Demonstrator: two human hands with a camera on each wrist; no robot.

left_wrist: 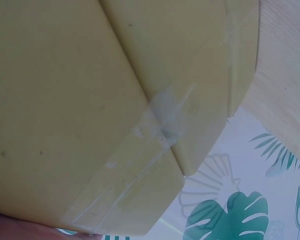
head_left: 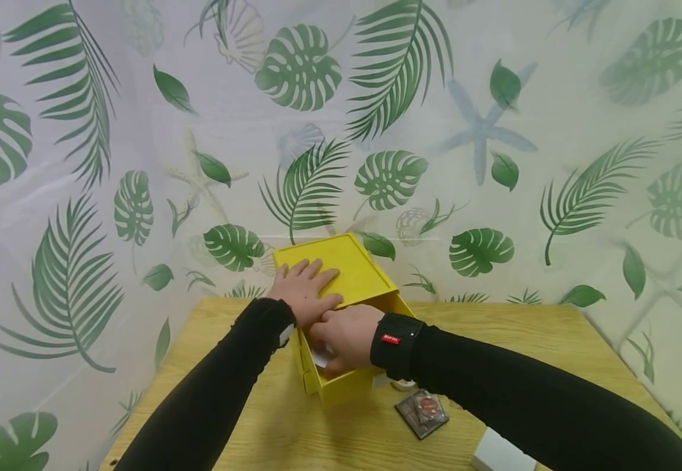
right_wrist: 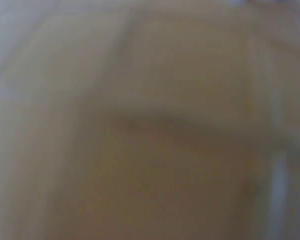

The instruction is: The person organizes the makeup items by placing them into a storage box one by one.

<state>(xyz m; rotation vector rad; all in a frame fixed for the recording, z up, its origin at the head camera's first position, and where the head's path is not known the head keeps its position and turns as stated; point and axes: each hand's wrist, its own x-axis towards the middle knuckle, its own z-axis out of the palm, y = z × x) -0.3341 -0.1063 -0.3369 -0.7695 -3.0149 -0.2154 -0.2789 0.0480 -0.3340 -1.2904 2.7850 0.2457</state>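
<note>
A yellow box (head_left: 341, 390) stands on the table with its yellow lid (head_left: 349, 265) raised at the back. My left hand (head_left: 302, 292) rests on the lid, fingers spread. In the left wrist view, the box's yellow side (left_wrist: 65, 110) fills most of the frame, with clear tape (left_wrist: 165, 117) across its folds. My right hand (head_left: 349, 337) reaches into the box opening with bent fingers, close to something white (head_left: 320, 357) inside. Whether the fingers pinch it is hidden. The right wrist view is too blurred to make out details.
Right of the box, a small dark flat packet (head_left: 420, 415) with a red-marked piece on it lies on the wooden table (head_left: 258, 425). A round pale item (head_left: 402, 384) sits by the box, partly hidden. A white box (head_left: 502, 453) is under the right forearm. Behind hangs a leaf-patterned sheet (head_left: 341, 131).
</note>
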